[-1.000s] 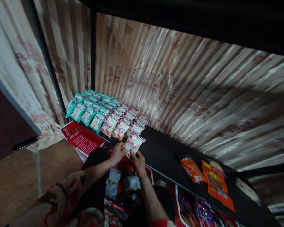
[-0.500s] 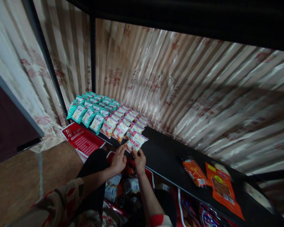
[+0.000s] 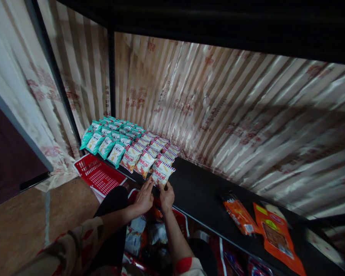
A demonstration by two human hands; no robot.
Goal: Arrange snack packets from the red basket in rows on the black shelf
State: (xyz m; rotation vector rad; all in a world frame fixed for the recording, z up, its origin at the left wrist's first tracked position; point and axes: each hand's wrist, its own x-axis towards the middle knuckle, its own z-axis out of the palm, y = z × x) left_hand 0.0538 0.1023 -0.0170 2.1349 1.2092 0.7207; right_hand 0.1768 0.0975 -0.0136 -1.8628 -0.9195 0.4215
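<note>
The bag is tilted at the front of the third column of white bags, near the edge of the shelf, its printed face turned outward, probably so it reads from the front. The right hand pinches its lower edge, fingers nearly together with the thumb on the face, a light hold that should spare the contents. The left hand has its fingers almost straight, tips at the lower left corner, perhaps steadying it; whether they grip, I cannot tell. Beside the white bags, the teal bags lean back in overlapping rows, seemingly propping one another so the faces show. A basket stands below between the knees (within easy reach of both hands, I judge), and orange packs lie well apart along the shelf
</note>
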